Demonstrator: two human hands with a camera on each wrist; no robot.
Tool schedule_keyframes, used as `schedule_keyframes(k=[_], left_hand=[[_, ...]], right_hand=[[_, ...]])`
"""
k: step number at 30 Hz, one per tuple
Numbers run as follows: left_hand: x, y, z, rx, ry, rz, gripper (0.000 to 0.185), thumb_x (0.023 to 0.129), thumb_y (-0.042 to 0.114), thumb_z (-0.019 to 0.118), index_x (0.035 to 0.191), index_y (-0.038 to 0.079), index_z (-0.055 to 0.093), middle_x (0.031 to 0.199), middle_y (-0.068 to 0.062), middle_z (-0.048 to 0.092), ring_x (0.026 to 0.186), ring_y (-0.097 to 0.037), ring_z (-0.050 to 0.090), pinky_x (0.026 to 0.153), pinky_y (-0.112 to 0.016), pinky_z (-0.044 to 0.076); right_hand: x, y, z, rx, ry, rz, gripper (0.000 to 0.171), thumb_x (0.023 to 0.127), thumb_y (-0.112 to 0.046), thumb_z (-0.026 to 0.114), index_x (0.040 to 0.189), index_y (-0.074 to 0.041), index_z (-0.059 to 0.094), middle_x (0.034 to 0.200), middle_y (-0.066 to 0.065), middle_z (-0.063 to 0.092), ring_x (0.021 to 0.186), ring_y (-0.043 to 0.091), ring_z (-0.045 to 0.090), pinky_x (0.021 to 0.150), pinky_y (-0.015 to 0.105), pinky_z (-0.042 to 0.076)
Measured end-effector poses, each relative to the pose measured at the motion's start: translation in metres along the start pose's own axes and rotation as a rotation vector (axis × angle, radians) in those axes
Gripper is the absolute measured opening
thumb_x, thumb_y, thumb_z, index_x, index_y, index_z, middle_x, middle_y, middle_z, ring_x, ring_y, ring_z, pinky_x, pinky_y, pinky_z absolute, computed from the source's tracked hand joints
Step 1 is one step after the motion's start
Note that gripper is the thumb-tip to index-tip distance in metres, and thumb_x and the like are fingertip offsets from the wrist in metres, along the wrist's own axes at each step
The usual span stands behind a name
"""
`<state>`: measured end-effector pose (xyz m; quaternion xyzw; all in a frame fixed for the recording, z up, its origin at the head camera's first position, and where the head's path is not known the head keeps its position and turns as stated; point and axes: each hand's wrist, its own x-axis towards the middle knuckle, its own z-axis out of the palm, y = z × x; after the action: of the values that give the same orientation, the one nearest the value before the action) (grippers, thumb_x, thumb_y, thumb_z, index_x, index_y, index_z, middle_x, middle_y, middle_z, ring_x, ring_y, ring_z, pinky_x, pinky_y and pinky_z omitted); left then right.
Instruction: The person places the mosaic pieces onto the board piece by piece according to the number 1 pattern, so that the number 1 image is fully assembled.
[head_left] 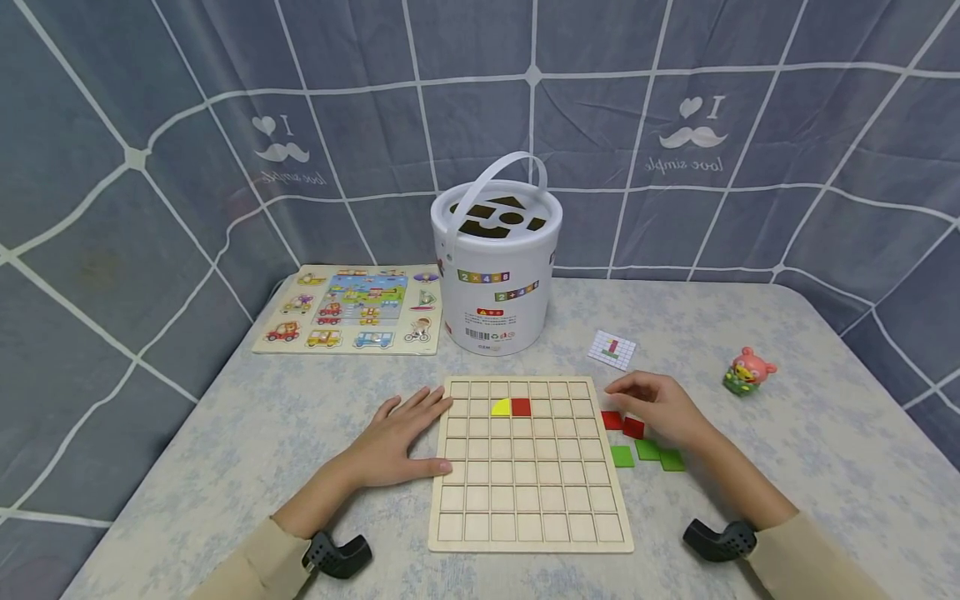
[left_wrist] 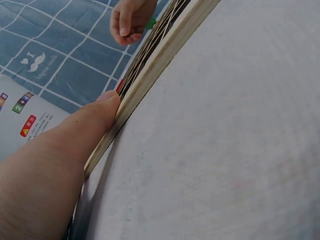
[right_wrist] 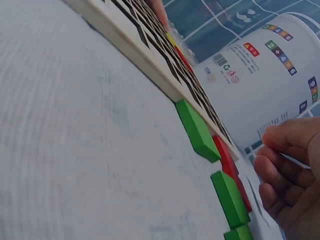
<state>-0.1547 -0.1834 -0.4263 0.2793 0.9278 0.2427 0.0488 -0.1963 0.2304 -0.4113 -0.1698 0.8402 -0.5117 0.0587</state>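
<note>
A wooden grid board (head_left: pixel 525 502) lies flat on the table. In its second row sit a yellow quarter-round piece (head_left: pixel 501 407) and a red square tile (head_left: pixel 521 407), side by side. My left hand (head_left: pixel 397 442) rests at the board's left edge, fingers straight and spread, the thumb (left_wrist: pixel 100 112) touching the side. Beyond the right edge my right hand (head_left: pixel 667 408) hovers with loosely bent fingers (right_wrist: pixel 280 180) and nothing visible between them. Below it lie two red tiles (head_left: pixel 612 420) and several green tiles (right_wrist: pixel 197 131). The small pattern card (head_left: pixel 612 349) is just above that hand.
Behind the board stands a white bucket (head_left: pixel 495 283) with a shape-hole lid and raised handle. A vehicle picture puzzle (head_left: pixel 300 329) lies at the back left. On the right is a small pink and green figurine (head_left: pixel 748 372). A grid-patterned curtain (head_left: pixel 600 125) hangs behind the table.
</note>
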Motion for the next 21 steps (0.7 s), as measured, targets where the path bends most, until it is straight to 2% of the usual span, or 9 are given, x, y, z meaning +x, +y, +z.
schedule_keyframes(k=[5,11,17,21], left_hand=[[0.000,0.000,0.000,0.007,0.005,0.005,0.088,0.085,0.061,0.063,0.154,0.016,0.032,0.160,-0.005,0.024,0.147,-0.028,0.016,0.112,-0.060,0.007],[0.000,-0.001,0.000,0.007,0.000,0.000,0.089,0.085,0.062,0.063,0.155,0.017,0.031,0.160,-0.004,0.023,0.147,-0.027,0.016,0.112,-0.059,0.008],[0.000,-0.001,0.001,0.004,0.006,0.002,0.090,0.084,0.063,0.063,0.155,0.017,0.031,0.160,-0.003,0.023,0.147,-0.027,0.016,0.112,-0.059,0.008],[0.000,-0.001,0.001,0.005,0.014,0.013,0.089,0.085,0.062,0.063,0.154,0.016,0.032,0.160,-0.005,0.024,0.147,-0.029,0.017,0.111,-0.060,0.009]], right_hand=[[-0.004,0.007,-0.005,-0.024,0.018,0.014,0.023,0.095,-0.015,0.065,0.109,0.003,0.068,0.093,0.011,0.069,0.081,0.017,0.064,0.076,0.025,0.049],[-0.011,0.013,-0.012,-0.095,0.046,0.041,0.023,0.095,-0.018,0.066,0.109,0.000,0.070,0.101,0.008,0.068,0.082,0.011,0.061,0.076,0.023,0.048],[-0.016,0.020,-0.016,-0.103,0.005,0.013,0.023,0.090,-0.013,0.071,0.108,0.001,0.070,0.092,0.007,0.066,0.075,0.012,0.057,0.068,0.025,0.048],[-0.017,0.024,-0.017,-0.187,-0.009,0.000,0.023,0.085,-0.018,0.077,0.103,-0.005,0.072,0.089,0.002,0.062,0.078,0.013,0.054,0.068,0.024,0.046]])
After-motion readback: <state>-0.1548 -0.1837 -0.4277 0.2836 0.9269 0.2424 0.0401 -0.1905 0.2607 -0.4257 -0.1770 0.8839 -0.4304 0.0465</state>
